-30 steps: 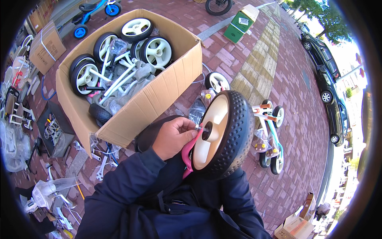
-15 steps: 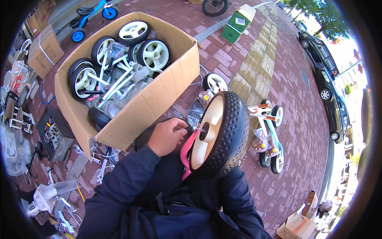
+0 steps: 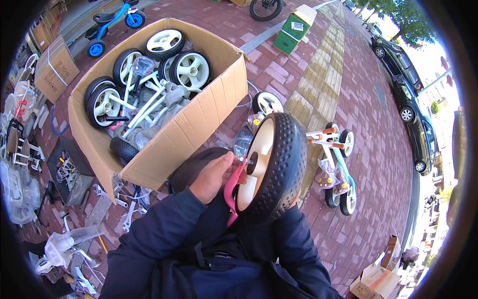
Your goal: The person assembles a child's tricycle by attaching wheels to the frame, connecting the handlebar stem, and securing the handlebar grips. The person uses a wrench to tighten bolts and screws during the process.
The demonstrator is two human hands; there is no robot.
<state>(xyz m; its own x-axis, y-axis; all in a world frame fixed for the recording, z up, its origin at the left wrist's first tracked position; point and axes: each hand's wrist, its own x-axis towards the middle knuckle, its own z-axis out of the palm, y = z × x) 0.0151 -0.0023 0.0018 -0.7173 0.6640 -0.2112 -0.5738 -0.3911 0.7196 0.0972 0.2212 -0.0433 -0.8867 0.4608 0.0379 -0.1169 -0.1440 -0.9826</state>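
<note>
A small wheel (image 3: pixel 286 167) with a dimpled black tyre and cream spokes stands upright in front of my lap. Along its left side runs a curved pink fork (image 3: pixel 230 192), with a dark hub (image 3: pixel 252 162) next to it. My left hand (image 3: pixel 214 177) is closed at the axle end of the fork, its fingertips reaching past the pink part toward the hub. Whatever sits between those fingers is too small to make out. Behind the tyre my right hand (image 3: pixel 297 200) is almost wholly hidden; only a sliver of skin shows at the wheel's right edge.
A large open carton (image 3: pixel 199 117) with wheels and white frame tubes stands ahead left. To the right is a mint-and-white small bike (image 3: pixel 338 162). Tools, including a wrench (image 3: pixel 129 217), and a dark bin (image 3: pixel 69 174) lie at left. A green box (image 3: pixel 291 32) stands farther ahead.
My left hand has moved right, from just beside the fork onto its axle end, fingers now reaching toward the hub. The wheel has shifted slightly left, and some skin of my right hand now shows.
</note>
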